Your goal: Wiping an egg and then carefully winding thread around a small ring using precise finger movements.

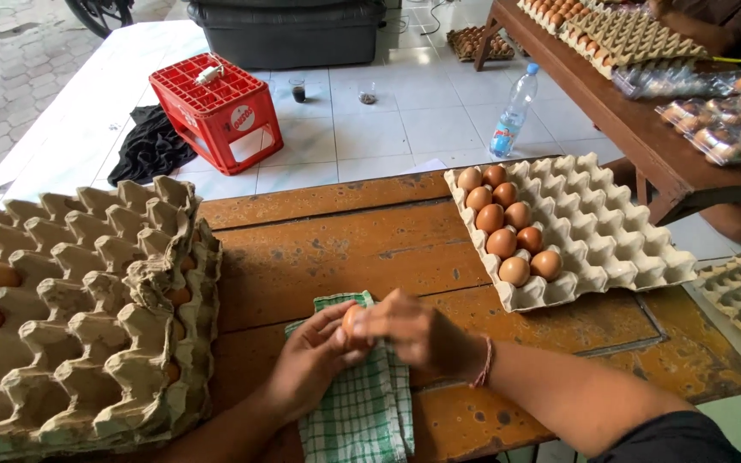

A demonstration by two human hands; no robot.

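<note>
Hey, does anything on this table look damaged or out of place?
Yes. The top egg tray of the stack on the left is torn and crumpled at its near right edge, around. The tray on the right looks intact.

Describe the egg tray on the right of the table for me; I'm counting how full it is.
The egg tray is pale moulded pulp, lying flat and slightly angled on the worn wooden table. Nine brown eggs fill its two left columns; the remaining cups are empty. Neither hand touches it.

A brown egg [351, 319] is being held by both hands [315, 356] [418, 330] over a green checked cloth [362, 403] at the desk's [336, 240] near edge.
</note>
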